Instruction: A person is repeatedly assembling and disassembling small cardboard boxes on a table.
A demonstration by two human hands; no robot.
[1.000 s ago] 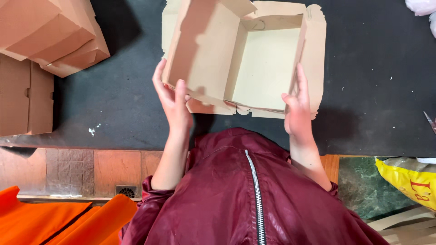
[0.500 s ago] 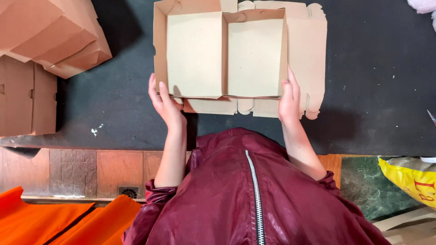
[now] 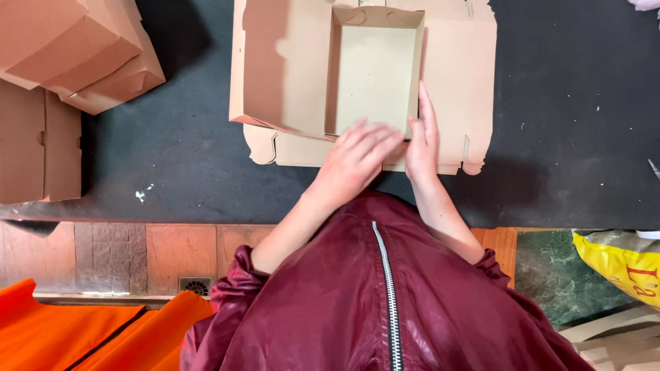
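While the half-folded cardboard box [image 3: 364,75] is lying on the dark table [image 3: 564,137], its near wall is being pressed by the left hand [image 3: 357,161], fingers spread flat, and steadied by the flat, open right hand [image 3: 421,148]; nothing is gripped. Uneven pressure could be buckling the flap.

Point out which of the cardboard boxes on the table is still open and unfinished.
The box under both hands at the top centre: its flaps lie spread and its inside shows. The boxes stacked at top left are closed.
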